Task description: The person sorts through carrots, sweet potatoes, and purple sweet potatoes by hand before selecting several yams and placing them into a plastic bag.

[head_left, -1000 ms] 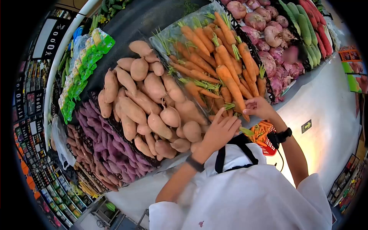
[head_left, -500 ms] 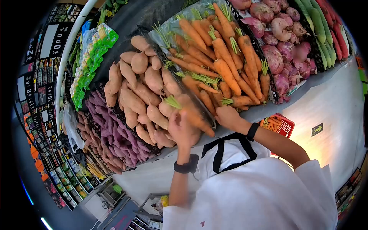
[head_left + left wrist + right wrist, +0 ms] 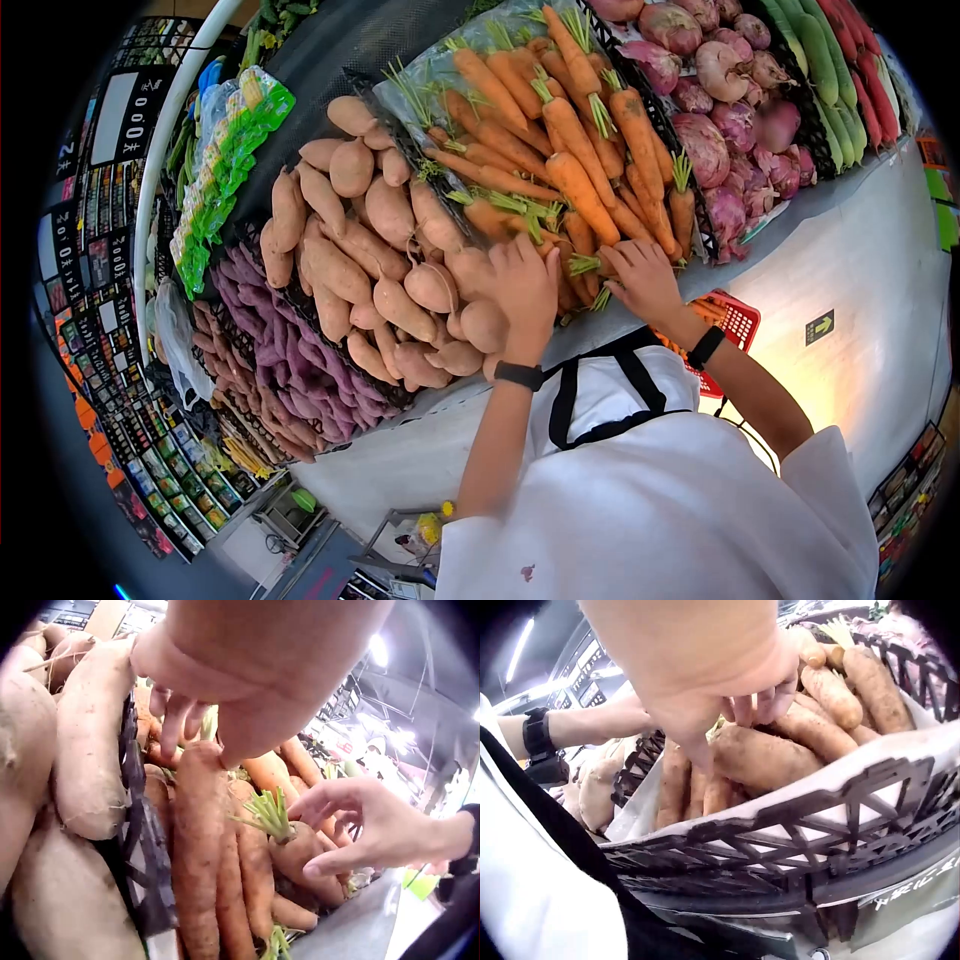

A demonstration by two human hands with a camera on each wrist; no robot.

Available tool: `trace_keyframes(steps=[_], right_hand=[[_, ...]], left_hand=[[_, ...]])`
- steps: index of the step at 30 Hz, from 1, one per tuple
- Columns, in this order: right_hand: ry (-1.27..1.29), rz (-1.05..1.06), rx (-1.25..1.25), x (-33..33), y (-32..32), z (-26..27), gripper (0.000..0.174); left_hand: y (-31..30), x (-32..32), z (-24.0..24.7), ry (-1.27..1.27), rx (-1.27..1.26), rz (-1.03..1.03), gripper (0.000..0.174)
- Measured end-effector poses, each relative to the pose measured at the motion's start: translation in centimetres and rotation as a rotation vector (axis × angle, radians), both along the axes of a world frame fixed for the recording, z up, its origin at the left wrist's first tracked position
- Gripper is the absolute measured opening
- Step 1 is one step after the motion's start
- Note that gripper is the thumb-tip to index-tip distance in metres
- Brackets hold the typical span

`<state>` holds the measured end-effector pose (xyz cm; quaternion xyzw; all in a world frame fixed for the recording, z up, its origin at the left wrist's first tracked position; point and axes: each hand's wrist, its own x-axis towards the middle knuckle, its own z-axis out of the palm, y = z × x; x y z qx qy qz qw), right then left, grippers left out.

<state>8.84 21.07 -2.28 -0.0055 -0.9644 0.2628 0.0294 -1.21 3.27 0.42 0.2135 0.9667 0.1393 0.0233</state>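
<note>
Carrots [image 3: 575,190] with trimmed green tops lie heaped in a dark plastic crate [image 3: 772,840]. At its left side my left hand [image 3: 527,300] reaches down into the heap. In the left wrist view its thumb and fingers pinch the upper end of a thick carrot [image 3: 196,847], which stands beside the crate wall. My right hand [image 3: 645,285] is close to the right of it, at the front edge. Its thumb and curled fingers grip a short, thick carrot [image 3: 298,859] with a green stub, lying crosswise on the others.
Sweet potatoes [image 3: 400,250] fill the section on the left, with purple ones [image 3: 290,350] beyond. Red onions [image 3: 720,130] lie to the right of the carrots. A red basket [image 3: 738,328] holding carrots stands below on the right.
My left hand has carried a carrot from over the sweet potatoes rightward to the carrot heap. My right hand has shifted right along the front edge.
</note>
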Motion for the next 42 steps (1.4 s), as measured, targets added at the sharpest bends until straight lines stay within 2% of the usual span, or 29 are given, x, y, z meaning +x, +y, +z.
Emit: trace_keyframes(steps=[2,5,8,11,13,14,15,16,17,18,20,21,22,24,25,26,28,29,30,32,33,36,40,42], right_hand=[[0.001,0.005,0.040,0.1,-0.1,-0.4,0.051],[0.087,-0.001,0.146,0.4,0.0,-1.5,0.051],[0.075,-0.010,0.082,0.4,0.3,-1.7,0.050],[0.126,-0.022,-0.015,0.2,0.7,-0.2,0.051],[0.156,-0.160,-0.211,-0.5,0.2,2.4,0.054],[0.156,-0.159,-0.212,-1.0,-0.2,2.6,0.054],[0.109,-0.196,-0.399,-1.6,-0.7,2.7,0.056],[0.064,-0.236,-0.586,-2.2,-1.3,2.8,0.058],[0.043,-0.253,-0.627,-2.6,-2.1,2.7,0.050],[0.041,-0.266,-0.625,-2.9,-2.9,1.8,0.050],[-0.088,-0.235,-0.488,-3.5,-3.8,-0.4,0.043],[-0.090,-0.236,-0.543,-3.7,-3.6,0.0,0.035],[-0.089,-0.243,-0.539,-3.6,-2.9,-0.1,0.035],[-0.090,-0.265,-0.647,-3.2,-1.1,-0.1,0.033],[0.032,-0.357,-0.582,-2.9,-0.3,0.1,0.032],[0.033,-0.359,-0.581,-2.8,0.6,0.3,0.032],[0.025,-0.547,-0.520,-2.8,2.1,0.4,0.033],[0.036,-0.533,-0.486,-2.7,2.1,-0.9,0.035],[0.036,-0.547,-0.490,-2.6,2.0,-0.9,0.035],[-0.228,-0.415,-0.458,-2.8,2.1,-0.7,0.038],[-0.204,-0.436,-0.563,-2.3,2.0,-0.8,0.039],[-0.189,-0.485,-0.661,-0.3,2.0,-1.8,0.038],[-0.084,-0.575,-0.748,0.3,1.4,-3.5,0.033],[-0.424,-0.444,-0.486,0.3,1.2,-4.3,0.028]], left_hand=[[0.6,-0.1,0.8,0.115,-0.071,0.078,0.045],[0.5,0.1,0.3,0.116,-0.034,0.101,0.046],[0.1,0.4,-0.3,0.094,-0.093,0.010,0.046],[0.0,0.5,0.2,0.065,-0.069,0.032,0.043],[-0.2,0.4,0.5,0.078,-0.056,0.018,0.038],[-0.3,0.4,0.6,0.093,-0.043,0.003,0.034],[-0.6,0.1,1.0,0.092,-0.044,-0.001,0.034],[-0.9,-0.5,1.6,0.049,0.081,0.010,0.032],[-1.1,-0.9,2.2,0.001,0.207,0.020,0.030],[-1.3,-1.2,2.7,-0.006,0.208,0.009,0.030],[-1.3,-1.7,3.3,-0.071,0.520,0.030,0.029],[-0.9,-1.9,3.2,-0.086,0.602,-0.016,0.027],[-0.4,-1.8,3.1,-0.089,0.606,-0.022,0.027],[0.5,-1.6,3.0,-0.009,0.304,-0.173,0.027],[0.7,-1.8,2.4,0.002,0.255,-0.232,0.031],[1.2,-1.9,2.1,0.002,0.255,-0.234,0.031],[2.1,-1.9,1.7,0.047,0.176,-0.308,0.031],[2.3,-2.0,1.4,0.080,0.153,-0.358,0.032],[2.5,-2.0,1.3,0.075,0.149,-0.372,0.032],[3.1,-2.1,1.0,0.079,0.106,-0.364,0.027],[3.0,-2.0,1.3,0.076,0.103,-0.369,0.027],[1.8,-2.8,2.3,0.024,0.028,-0.370,0.027],[1.6,-2.8,2.8,0.104,-0.011,-0.288,0.023],[2.8,-3.2,1.9,0.126,0.041,-0.356,0.028]])
